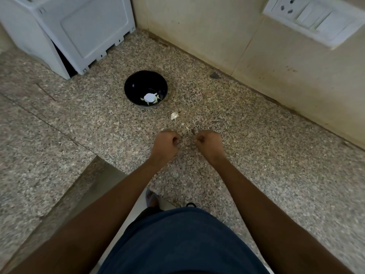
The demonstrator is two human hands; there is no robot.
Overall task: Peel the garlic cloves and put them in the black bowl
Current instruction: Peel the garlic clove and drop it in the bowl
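Note:
The black bowl (pixel 136 84) stands on the speckled granite counter (pixel 256 155) and holds several peeled garlic cloves (pixel 151 98) at its bottom. One unpeeled garlic clove (pixel 174 115) lies on the counter just right of and in front of the bowl. Both hands hover side by side nearer to me, a small gap between them. My left hand (pixel 166 142) has its fingers curled inward, and nothing shows in it. My right hand (pixel 209 143) pinches a small pale piece, seemingly a garlic clove, mostly hidden by the fingertips. Scraps of peel (pixel 187 127) lie just beyond the hands.
A white plastic appliance (pixel 79 30) stands at the back left, close behind the bowl. A beige wall (pixel 217 36) with a switchboard (pixel 314 18) borders the counter at the back and right. The counter's edge (pixel 102 161) steps down at the lower left.

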